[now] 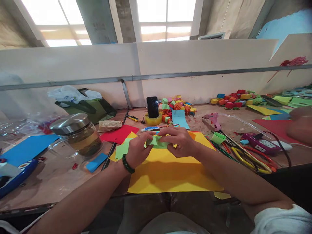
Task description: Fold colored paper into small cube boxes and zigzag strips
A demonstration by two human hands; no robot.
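Between my two hands, a small piece of light green paper (pixel 156 141) is pinched above a large yellow sheet (pixel 170 175). My left hand (pixel 139 149), with a dark green bead bracelet (pixel 127 163) at the wrist, grips the paper's left part. Its right part is held by the fingers of my right hand (pixel 179 141). Beside my left hand lies another light green sheet (pixel 122 150). Fingertips hide some of the held paper, so its folds are hard to make out.
A glass jar (pixel 79 136) stands at left near a blue strip (pixel 96 162). Behind the hands are a phone (pixel 152 107) on a tape roll (pixel 153 119) and small paper boxes (pixel 179 105). Pliers (pixel 251 161) and a pink glue gun (pixel 213 121) lie right. Another person's hand (pixel 301 126) is far right.
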